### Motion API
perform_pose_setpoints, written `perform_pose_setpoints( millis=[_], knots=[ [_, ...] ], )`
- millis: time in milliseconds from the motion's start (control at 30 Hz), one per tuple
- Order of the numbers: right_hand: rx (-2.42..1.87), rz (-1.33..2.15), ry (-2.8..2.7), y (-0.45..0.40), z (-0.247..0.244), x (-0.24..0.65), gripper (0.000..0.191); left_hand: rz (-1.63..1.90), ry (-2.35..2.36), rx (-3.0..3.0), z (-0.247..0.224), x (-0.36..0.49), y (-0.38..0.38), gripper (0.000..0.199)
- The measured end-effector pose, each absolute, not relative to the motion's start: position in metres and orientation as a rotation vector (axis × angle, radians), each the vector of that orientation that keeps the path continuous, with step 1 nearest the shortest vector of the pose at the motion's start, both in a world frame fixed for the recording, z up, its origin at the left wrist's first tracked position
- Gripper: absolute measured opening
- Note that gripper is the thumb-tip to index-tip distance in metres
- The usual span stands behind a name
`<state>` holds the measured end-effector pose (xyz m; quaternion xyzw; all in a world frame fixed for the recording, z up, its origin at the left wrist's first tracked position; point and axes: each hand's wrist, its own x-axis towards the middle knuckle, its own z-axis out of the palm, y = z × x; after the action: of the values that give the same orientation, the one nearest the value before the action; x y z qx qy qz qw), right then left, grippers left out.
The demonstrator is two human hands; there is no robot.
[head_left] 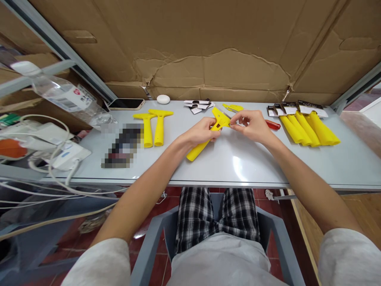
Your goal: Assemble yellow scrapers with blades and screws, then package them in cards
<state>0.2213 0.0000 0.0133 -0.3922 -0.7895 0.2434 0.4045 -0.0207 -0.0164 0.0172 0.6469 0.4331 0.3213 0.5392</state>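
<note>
My left hand [204, 131] is wrapped round a yellow scraper-like tool [197, 151], its handle slanting down to the left and its wide head up by my right hand. The fingers of my right hand [249, 124] pinch at the right corner of that head; a thin piece there is too small to make out. Just behind lies a small yellow piece [235, 107]. A red tool [272, 124] rests partly hidden behind my right hand. Two more yellow tools [160, 129] lie side by side to the left.
Several yellow tools with black-and-white cards [324, 129] lie at the right. Small cards [198, 105], a white oval object [163, 99] and a phone [126, 104] sit along the back. A plastic bottle [68, 97], white cables and a blurred-out item are at the left. Cardboard rises behind the table.
</note>
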Motion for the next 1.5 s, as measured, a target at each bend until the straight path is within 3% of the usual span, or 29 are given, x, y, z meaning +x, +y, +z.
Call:
perform_pose_setpoints(
  millis=[700,1000,1233,1367,1500],
  knots=[
    [-1.075,0.552,-2.034,0.003,0.013,0.220,0.019,0.732,1.021,1.501,0.015,-0.020,-0.019,0.023],
    [-1.601,0.098,-2.144,0.052,0.005,0.302,0.031,0.810,1.016,1.337,0.018,-0.019,-0.018,0.026],
    [-1.698,0.152,-2.218,0.053,0.001,0.303,0.035,0.875,1.055,1.268,0.010,-0.021,-0.011,0.032],
    [-1.518,0.385,-1.881,0.046,0.017,0.305,0.032,0.922,1.083,1.250,0.004,-0.024,-0.004,0.032],
    [-1.282,0.665,-1.583,0.038,0.034,0.306,0.041,0.981,1.103,1.226,0.001,-0.025,-0.001,0.030]
  ],
)
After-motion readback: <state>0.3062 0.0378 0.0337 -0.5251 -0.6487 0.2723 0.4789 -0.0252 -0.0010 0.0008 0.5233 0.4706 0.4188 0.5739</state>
